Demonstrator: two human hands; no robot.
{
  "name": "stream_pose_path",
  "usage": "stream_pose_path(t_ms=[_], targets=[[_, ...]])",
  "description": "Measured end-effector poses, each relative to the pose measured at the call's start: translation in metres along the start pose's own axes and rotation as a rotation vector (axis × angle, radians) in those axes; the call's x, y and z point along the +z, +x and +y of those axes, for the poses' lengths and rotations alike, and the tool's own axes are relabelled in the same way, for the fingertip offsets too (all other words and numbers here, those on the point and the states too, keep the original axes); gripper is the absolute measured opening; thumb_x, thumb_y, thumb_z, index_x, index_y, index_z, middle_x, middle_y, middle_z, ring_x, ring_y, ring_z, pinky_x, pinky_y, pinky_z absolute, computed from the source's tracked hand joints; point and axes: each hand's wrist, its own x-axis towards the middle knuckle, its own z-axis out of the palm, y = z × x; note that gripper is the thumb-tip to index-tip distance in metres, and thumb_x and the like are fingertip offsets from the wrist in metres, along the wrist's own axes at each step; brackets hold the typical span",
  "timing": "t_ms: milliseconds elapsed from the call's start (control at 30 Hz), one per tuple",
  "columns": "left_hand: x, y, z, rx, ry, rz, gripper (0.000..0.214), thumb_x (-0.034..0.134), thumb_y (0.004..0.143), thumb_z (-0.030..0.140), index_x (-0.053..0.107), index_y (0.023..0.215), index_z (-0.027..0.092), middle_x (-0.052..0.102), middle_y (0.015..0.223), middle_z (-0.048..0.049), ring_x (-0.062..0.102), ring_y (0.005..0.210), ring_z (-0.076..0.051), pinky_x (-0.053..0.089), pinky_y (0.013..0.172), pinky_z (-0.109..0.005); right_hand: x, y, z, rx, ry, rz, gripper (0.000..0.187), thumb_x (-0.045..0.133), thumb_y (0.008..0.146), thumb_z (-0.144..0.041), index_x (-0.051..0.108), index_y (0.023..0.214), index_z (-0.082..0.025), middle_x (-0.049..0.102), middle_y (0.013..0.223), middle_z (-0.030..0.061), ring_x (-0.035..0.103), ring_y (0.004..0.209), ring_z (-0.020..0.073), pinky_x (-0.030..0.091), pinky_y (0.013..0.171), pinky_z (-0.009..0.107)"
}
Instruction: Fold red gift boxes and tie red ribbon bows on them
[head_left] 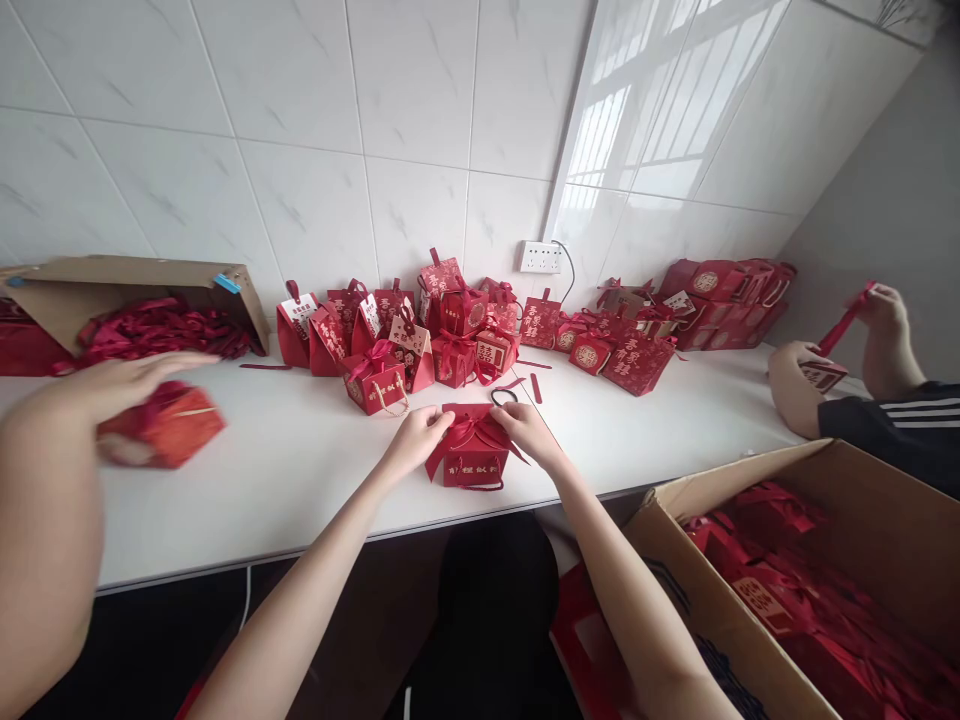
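Note:
A small red gift box [475, 470] with gold lettering and a cord handle stands near the front edge of the white table, right in front of me. A red ribbon [474, 428] is tied in a bow on its top. My left hand [420, 438] pinches the ribbon at the bow's left side. On the other side, my right hand [527, 430] pinches the ribbon too, fingers closed. Just behind my right hand lies a black loop [504, 396]. A finished-looking red box with a bow [376, 385] sits behind my left hand.
Many red gift boxes [450, 300] line the wall. An open carton [150, 272] of red ribbons stands at left, near a co-worker's blurred hand [142, 385] and an orange-red box [169, 425]. At right are another co-worker's hands [885, 310] and a large carton [739, 590] of red boxes.

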Motion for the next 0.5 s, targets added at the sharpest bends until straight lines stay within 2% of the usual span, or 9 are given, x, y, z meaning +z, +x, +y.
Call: stream_pose_path(t_ms=[133,300,400,500], targets=[[0.014,-0.007,-0.008,0.04,-0.08,0.157,0.033,0.046,0.078,0.044,0.037,0.057,0.02,0.035,0.052,0.0051,0.037,0.051,-0.011,0.03,0.051,-0.023,0.006,-0.015,0.013,-0.052,0.153,0.013,0.038,0.049,0.074,-0.055,0.04,0.063,-0.02,0.04,0.056,-0.0049,0.037,0.052,0.0098,0.029,0.05,0.023],[0.029,-0.014,-0.011,0.04,-0.129,0.259,0.038,0.044,0.081,0.044,0.026,0.057,0.021,0.027,0.053,0.0054,0.03,0.051,-0.01,0.028,0.05,-0.023,0.014,-0.029,0.021,-0.085,0.271,0.072,0.038,0.048,0.075,-0.056,0.037,0.065,-0.022,0.037,0.059,-0.0048,0.034,0.054,0.0101,0.029,0.051,0.023],[0.031,-0.015,-0.012,0.047,-0.136,0.273,0.039,0.044,0.082,0.045,0.025,0.057,0.021,0.024,0.054,0.0053,0.029,0.051,-0.01,0.028,0.051,-0.023,0.014,-0.033,0.02,-0.073,0.315,0.069,0.038,0.049,0.075,-0.056,0.036,0.063,-0.022,0.035,0.057,-0.0056,0.032,0.053,0.0095,0.029,0.05,0.023],[0.025,-0.014,-0.012,0.054,-0.201,0.192,0.037,0.047,0.079,0.048,0.033,0.059,0.02,0.032,0.055,0.0049,0.036,0.053,-0.01,0.032,0.054,-0.023,0.011,-0.034,0.017,-0.042,0.341,0.044,0.039,0.051,0.074,-0.055,0.036,0.062,-0.021,0.036,0.055,-0.0063,0.03,0.049,0.0084,0.026,0.048,0.022]])
